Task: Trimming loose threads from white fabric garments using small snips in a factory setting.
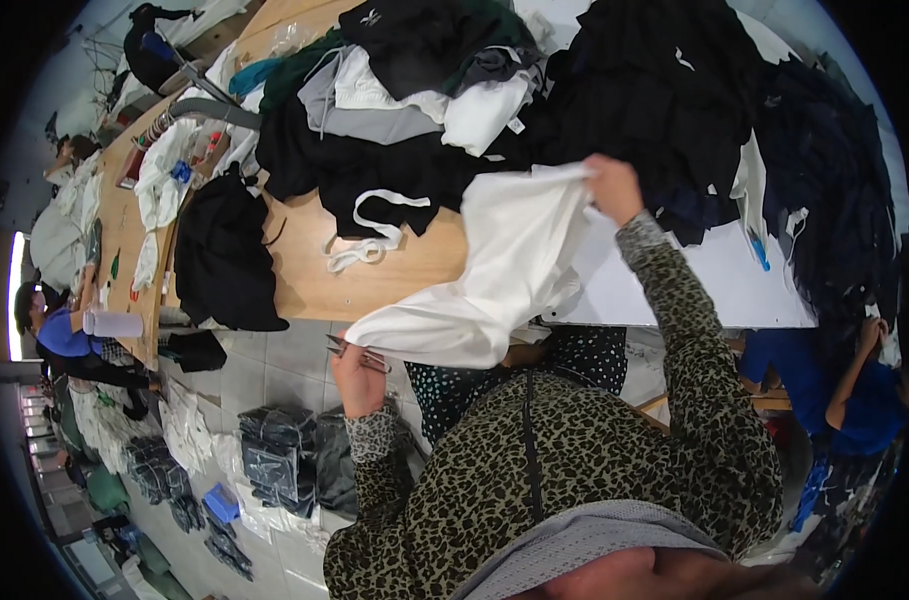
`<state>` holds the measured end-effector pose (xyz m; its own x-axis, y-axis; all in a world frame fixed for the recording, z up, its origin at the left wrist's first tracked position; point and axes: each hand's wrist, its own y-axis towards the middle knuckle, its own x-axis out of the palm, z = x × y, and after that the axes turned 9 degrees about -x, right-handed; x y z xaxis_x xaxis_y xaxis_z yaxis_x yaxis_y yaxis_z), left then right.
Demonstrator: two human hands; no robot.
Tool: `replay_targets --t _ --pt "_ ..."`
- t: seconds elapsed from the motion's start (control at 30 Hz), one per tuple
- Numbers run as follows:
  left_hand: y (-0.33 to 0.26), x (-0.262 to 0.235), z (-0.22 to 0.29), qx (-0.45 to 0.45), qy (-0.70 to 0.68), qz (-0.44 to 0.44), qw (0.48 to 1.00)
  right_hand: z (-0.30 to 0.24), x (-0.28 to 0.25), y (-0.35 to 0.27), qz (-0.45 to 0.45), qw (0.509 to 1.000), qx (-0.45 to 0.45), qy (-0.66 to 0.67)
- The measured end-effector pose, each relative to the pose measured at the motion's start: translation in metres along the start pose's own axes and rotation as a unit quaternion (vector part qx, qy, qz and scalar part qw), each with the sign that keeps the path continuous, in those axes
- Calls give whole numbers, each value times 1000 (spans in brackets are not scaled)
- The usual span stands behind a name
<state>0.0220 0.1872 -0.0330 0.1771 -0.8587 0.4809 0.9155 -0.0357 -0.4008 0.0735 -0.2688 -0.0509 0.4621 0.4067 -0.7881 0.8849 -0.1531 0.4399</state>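
A white garment (494, 270) hangs stretched between the two hands above the near edge of the tabletop (374, 265). The right hand (611, 187) is raised over the tabletop and closed on the garment's upper edge, bunching the cloth in its fist; the left hand (357, 375) sits lower, off the tabletop edge and above the floor, its fingers curled around a small pair of metal snips (356, 353) whose tips lie just beside the garment's lower end. Whether the left hand also pinches the cloth cannot be told, since the fabric covers that spot. Both forearms wear leopard-print sleeves. Behind the garment the tabletop carries a heap of black, grey and white clothes (414, 90), with a white drawstring (369, 235) trailing onto the bare wood, and a dark navy pile (824, 190) at the right. A flat white sheet (714, 280) lies under the right forearm. On the tiled floor to the left stand bundles of dark folded clothes in clear plastic wrap (274, 455), with a small blue box (221, 502) near them. Other people sit at the left and right rims, bent by the lens and partly cut off. Small white tags on the dark clothes are too tiny to read.
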Motion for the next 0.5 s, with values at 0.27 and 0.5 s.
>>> replay_targets --t 0.27,0.5 --pt "90 -7 53 53 -165 -266 948 -114 -214 -3 424 897 -96 75" --pt "170 -70 14 -24 21 -16 999 -120 -76 -170 46 981 47 184"
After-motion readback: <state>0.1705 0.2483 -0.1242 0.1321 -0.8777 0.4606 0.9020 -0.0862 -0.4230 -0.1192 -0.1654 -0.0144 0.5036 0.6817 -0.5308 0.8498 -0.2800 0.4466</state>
